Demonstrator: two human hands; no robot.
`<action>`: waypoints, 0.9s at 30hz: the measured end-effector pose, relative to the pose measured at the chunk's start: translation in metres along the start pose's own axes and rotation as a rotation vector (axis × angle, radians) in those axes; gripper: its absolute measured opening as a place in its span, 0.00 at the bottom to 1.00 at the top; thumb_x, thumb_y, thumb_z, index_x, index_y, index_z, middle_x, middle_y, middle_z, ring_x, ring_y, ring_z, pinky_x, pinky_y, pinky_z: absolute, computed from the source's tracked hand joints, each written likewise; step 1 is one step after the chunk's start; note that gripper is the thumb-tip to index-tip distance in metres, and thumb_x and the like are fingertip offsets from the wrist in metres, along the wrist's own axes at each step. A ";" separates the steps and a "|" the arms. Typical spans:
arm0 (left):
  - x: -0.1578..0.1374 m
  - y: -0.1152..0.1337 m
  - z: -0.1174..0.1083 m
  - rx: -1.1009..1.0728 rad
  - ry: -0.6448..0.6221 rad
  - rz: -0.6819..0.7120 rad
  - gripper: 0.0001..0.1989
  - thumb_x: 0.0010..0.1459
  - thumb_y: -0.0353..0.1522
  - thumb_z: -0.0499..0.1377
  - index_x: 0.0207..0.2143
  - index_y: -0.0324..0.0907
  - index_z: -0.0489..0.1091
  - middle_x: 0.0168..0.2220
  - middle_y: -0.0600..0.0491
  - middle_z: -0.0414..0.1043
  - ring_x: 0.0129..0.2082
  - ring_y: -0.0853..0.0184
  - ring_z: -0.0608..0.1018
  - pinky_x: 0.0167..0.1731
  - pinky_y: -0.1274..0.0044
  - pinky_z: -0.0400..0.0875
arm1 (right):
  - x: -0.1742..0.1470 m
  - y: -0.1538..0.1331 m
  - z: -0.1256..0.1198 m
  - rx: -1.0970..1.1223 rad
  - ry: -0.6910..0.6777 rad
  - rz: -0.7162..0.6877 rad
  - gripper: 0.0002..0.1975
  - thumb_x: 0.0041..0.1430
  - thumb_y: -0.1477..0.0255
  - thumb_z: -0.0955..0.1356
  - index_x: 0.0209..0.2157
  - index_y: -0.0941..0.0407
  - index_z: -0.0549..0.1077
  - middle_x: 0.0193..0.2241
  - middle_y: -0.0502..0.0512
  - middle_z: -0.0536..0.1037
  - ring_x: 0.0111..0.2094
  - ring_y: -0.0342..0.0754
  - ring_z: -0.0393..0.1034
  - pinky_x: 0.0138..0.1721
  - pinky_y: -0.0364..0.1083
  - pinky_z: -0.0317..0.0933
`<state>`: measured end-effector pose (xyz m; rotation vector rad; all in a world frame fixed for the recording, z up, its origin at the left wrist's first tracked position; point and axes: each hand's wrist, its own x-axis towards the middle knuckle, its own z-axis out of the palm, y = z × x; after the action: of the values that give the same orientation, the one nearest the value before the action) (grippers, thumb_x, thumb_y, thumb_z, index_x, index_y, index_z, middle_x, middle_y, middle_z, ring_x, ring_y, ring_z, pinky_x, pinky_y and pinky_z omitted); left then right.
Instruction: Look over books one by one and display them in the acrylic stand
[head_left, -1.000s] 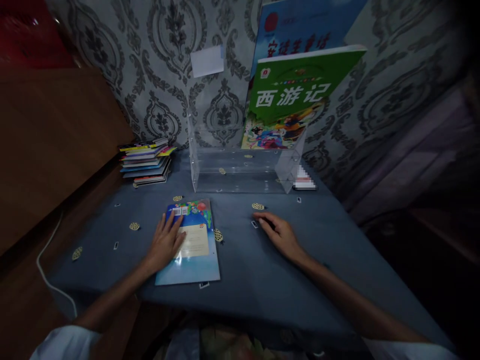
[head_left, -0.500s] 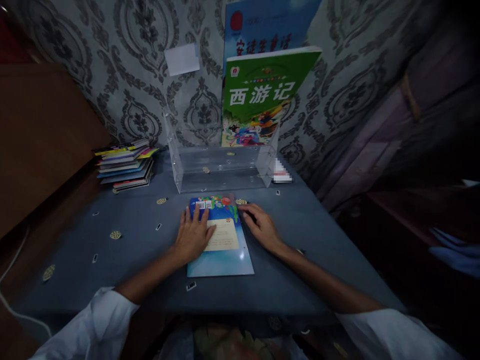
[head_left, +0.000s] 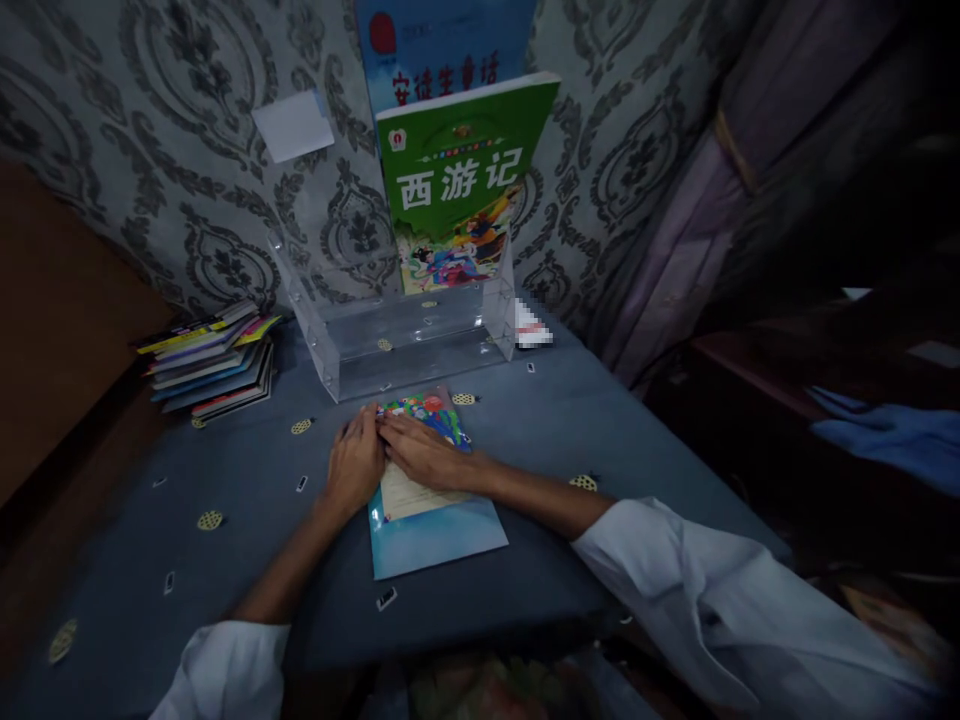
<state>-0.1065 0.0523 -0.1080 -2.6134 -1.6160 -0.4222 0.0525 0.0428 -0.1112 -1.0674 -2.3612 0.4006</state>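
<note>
A thin book (head_left: pixel 442 540) lies flat on the cloth, its back cover up: blue, with a colourful picture at the top and a cream text panel. My left hand (head_left: pixel 355 460) is at the book's upper left edge, fingers close together and bent against that edge. Reaching across the cover from the right, my right hand (head_left: pixel 426 455) lies palm down with its fingers stretched out. Its fingertips meet my left hand near the edge, where the contact is partly hidden. The cover's middle is under my right hand.
Behind the book stands a clear acrylic rack (head_left: pixel 405 350). A green book (head_left: pixel 457 190) and a blue book (head_left: pixel 450 40) stand upright in it. A stack of books (head_left: pixel 217 360) is at the left. A white card (head_left: pixel 294 126) shows against the patterned wallpaper. A curtain (head_left: pixel 675 230) hangs right.
My right hand has moved left from the book's right edge across its cover. My left hand has slid from the cover to the left edge. The view has turned slightly right.
</note>
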 end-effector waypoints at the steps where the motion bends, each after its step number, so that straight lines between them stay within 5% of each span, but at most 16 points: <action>1: 0.000 0.000 0.001 0.003 0.014 -0.004 0.24 0.65 0.26 0.47 0.63 0.34 0.58 0.60 0.35 0.68 0.61 0.55 0.72 0.59 0.62 0.67 | -0.001 0.002 0.000 -0.008 -0.004 0.006 0.20 0.68 0.75 0.60 0.59 0.66 0.68 0.61 0.71 0.70 0.65 0.57 0.61 0.68 0.59 0.53; 16: 0.000 0.000 0.005 0.029 0.047 0.060 0.20 0.68 0.28 0.46 0.59 0.37 0.65 0.62 0.38 0.68 0.63 0.53 0.70 0.57 0.57 0.68 | -0.053 0.066 -0.024 0.003 0.147 0.179 0.23 0.69 0.71 0.60 0.63 0.56 0.66 0.63 0.65 0.68 0.67 0.57 0.57 0.66 0.65 0.52; 27: 0.019 -0.013 0.006 -0.065 -0.056 0.289 0.28 0.60 0.21 0.48 0.61 0.38 0.65 0.64 0.42 0.66 0.64 0.57 0.68 0.62 0.56 0.63 | -0.051 0.094 -0.038 0.454 0.222 0.242 0.20 0.69 0.67 0.61 0.59 0.54 0.71 0.57 0.59 0.75 0.58 0.53 0.70 0.61 0.59 0.63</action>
<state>-0.1086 0.0762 -0.1101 -2.8712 -1.2268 -0.3932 0.1598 0.0673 -0.1399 -1.1081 -1.8311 0.8162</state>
